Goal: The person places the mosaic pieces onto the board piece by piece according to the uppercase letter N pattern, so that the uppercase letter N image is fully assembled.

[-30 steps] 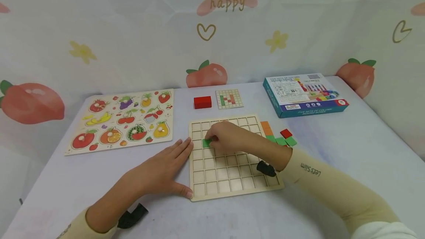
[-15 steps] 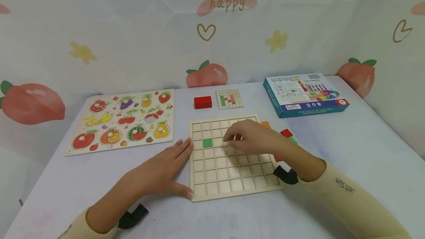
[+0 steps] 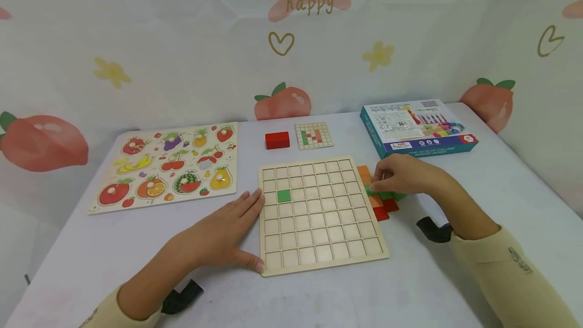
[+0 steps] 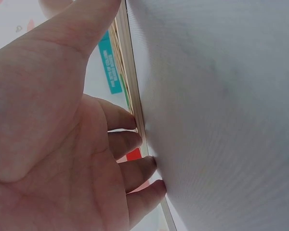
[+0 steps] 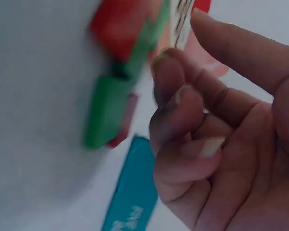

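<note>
A wooden grid board lies on the table with one green tile in a cell near its left side. My left hand rests along the board's left edge, fingers and thumb spread; the left wrist view has its fingertips at the edge of the board. My right hand is over a small pile of green, orange and red tiles beside the board's right edge. In the right wrist view, a gap shows between its thumb and bent fingers, close to a green tile.
A small pattern card and a red block lie behind the board. At the left is a fruit peg puzzle. A teal boxed set stands at the back right, just behind my right hand.
My right hand let go of the green tile, leaving it in the board's cell, and moved right to the loose tiles. The left hand has stayed at the board's edge.
</note>
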Demonstrator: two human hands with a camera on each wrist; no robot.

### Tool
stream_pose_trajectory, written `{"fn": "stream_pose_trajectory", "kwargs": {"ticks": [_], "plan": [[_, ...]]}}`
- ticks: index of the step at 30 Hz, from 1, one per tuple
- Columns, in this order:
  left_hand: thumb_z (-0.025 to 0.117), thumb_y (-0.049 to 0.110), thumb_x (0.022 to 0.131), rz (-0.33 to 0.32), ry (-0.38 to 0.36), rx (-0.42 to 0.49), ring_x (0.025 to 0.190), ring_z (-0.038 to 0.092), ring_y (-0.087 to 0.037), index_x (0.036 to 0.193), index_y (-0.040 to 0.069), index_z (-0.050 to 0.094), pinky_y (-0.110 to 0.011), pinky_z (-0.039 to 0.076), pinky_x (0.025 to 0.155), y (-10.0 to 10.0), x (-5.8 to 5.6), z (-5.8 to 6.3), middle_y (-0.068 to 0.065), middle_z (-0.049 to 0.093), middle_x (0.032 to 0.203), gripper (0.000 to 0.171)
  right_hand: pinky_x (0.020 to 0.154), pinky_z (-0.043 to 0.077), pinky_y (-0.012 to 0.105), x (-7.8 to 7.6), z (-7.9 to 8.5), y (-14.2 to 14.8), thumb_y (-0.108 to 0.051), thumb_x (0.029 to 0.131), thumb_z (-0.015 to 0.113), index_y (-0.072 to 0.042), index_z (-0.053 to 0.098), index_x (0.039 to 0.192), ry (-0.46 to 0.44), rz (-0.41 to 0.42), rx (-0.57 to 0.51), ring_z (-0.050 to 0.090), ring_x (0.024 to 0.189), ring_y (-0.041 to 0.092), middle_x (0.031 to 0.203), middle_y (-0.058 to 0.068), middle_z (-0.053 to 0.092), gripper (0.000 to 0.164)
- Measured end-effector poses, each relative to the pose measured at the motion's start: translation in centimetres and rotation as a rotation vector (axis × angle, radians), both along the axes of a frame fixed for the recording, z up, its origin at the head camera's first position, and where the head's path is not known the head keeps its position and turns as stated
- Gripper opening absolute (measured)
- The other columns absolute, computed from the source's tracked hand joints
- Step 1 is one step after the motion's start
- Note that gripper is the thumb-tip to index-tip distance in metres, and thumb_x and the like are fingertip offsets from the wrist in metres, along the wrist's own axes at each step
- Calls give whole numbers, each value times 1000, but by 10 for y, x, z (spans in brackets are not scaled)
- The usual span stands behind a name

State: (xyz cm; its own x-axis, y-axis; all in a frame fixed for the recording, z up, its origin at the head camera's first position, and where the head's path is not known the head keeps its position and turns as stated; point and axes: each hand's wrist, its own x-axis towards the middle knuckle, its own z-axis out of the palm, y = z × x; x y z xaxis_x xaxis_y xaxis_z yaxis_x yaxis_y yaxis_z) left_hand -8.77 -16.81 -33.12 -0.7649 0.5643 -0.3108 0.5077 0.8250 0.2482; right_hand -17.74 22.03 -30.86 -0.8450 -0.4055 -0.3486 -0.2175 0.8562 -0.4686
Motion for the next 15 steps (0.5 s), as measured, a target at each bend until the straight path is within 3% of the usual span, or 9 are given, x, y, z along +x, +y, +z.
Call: {"fn": "stream_pose_trajectory", "kwargs": {"ticks": [7, 15], "plan": [[59, 87, 68, 2, -1, 4, 152, 9, -32, 161, 7, 17, -51, 21, 119, 0, 0, -1, -9, 9, 167, 131, 65, 46, 32, -10, -11, 5, -44, 83, 80, -10, 68, 88, -22, -64, 71, 55, 83, 22, 79, 3, 59, 36], [59, 88, 68, 0, 5, 9, 152, 9, -32, 161, 7, 17, -51, 21, 119, 0, 0, -2, -8, 9, 167, 130, 66, 47, 31, -13, -10, 17, -31, 86, 80, -9, 68, 93, -74, -79, 1, 54, 83, 22, 82, 5, 60, 26]]}}
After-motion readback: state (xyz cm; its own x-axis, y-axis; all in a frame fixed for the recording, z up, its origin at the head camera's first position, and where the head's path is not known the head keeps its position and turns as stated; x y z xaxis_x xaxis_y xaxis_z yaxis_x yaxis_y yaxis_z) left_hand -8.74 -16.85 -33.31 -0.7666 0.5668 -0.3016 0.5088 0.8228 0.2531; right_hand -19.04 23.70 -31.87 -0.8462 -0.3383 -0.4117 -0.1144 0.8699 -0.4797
